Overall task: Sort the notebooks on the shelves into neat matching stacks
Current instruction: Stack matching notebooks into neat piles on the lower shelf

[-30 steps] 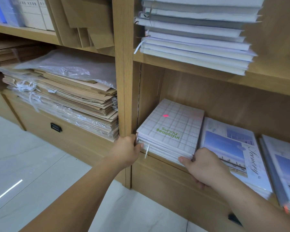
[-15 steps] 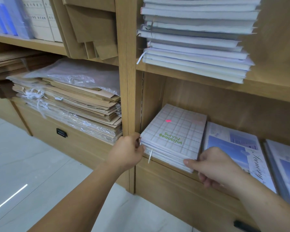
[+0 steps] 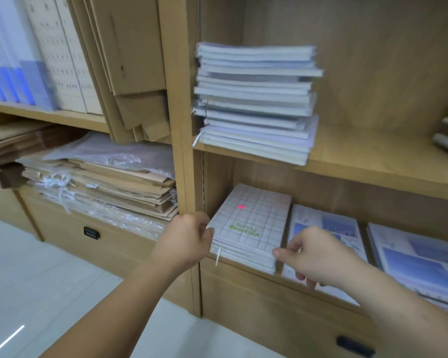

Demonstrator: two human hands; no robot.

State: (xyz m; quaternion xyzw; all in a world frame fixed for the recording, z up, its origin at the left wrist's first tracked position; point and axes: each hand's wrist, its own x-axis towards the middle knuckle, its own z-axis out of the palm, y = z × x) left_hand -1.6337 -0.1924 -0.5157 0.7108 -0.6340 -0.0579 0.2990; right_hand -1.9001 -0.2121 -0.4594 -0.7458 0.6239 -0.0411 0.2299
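While the two hands bracket one pile, the job looks to be at the squaring-up step, low in the right bay of the shelving [image 3: 177,125]. The tall white stack [image 3: 255,99] on the upper shelf [image 3: 360,153] sits ragged, its edges stepping in and out, so I'd guess it wants attention later. Below it, the grid-cover stack [image 3: 251,228] lies against the bay's left wall, with two blue-cover stacks [image 3: 329,223] [image 3: 419,259] just beside it to the right.

The left hand [image 3: 184,241] is curled at the pile's front left corner. Whether that grip pinches the covers or only presses them, I cannot tell, since the fingertips are tucked out of sight. The right hand [image 3: 313,257] sets a straight thumb against the front right corner, its other fingers hanging loose and holding nothing. Next, I'd judge, comes an even inward squeeze and a nudge back, without dragging the white ribbon [image 3: 218,255] dangling over the front.

The far blue stack runs off the frame, the right hand hides its neighbour's front edge, and the dark things at the upper shelf's right end are too blurred to name.
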